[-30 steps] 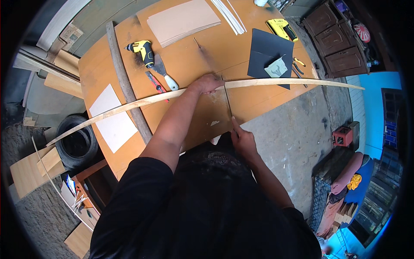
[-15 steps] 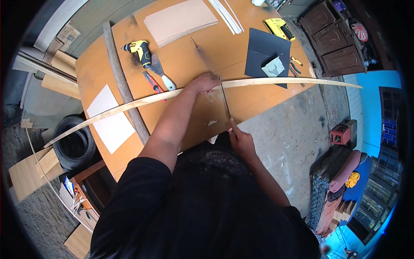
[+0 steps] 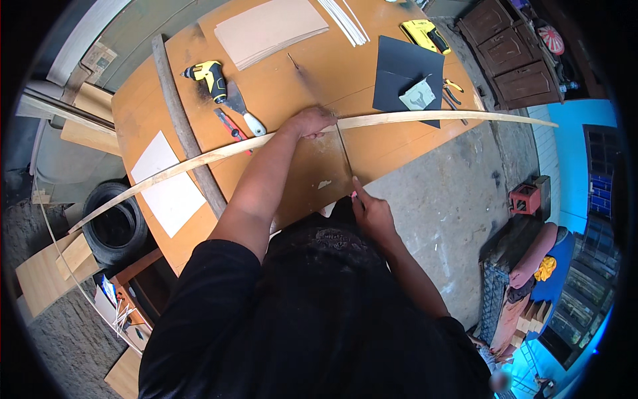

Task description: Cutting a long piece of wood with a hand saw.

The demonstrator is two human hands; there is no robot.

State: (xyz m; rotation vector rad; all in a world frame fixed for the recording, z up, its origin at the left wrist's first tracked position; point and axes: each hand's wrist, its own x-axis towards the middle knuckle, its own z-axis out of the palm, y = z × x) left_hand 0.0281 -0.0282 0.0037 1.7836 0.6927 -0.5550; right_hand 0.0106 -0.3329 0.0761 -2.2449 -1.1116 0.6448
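A long, pale wooden strip (image 3: 412, 117) lies across the table and runs past it on both sides. My left hand (image 3: 310, 124) is closed around the strip near its middle, pressing it over the tabletop. Just right of that hand, a thin dark saw blade (image 3: 344, 151), seen nearly edge-on, meets the strip crosswise. My right hand (image 3: 375, 214) grips the saw's handle close to my body, index finger stretched along it. Most of the handle is hidden by the hand; a small reddish part shows. How deep the blade sits in the wood cannot be made out.
On the orange table (image 3: 319, 76) lie a yellow-black drill (image 3: 211, 78), a scraper (image 3: 251, 122), a red cutter (image 3: 230, 126), brown sheets (image 3: 269, 30), a black sheet (image 3: 392, 73), pliers (image 3: 452, 90) and a yellow stapler (image 3: 425, 36). A branch (image 3: 178, 110) crosses the left side; tyres (image 3: 114, 223) stand beside.
The whole view has shifted slightly, so the table things sit a little further left. Both hands keep their grips; the saw has moved only slightly, if at all.
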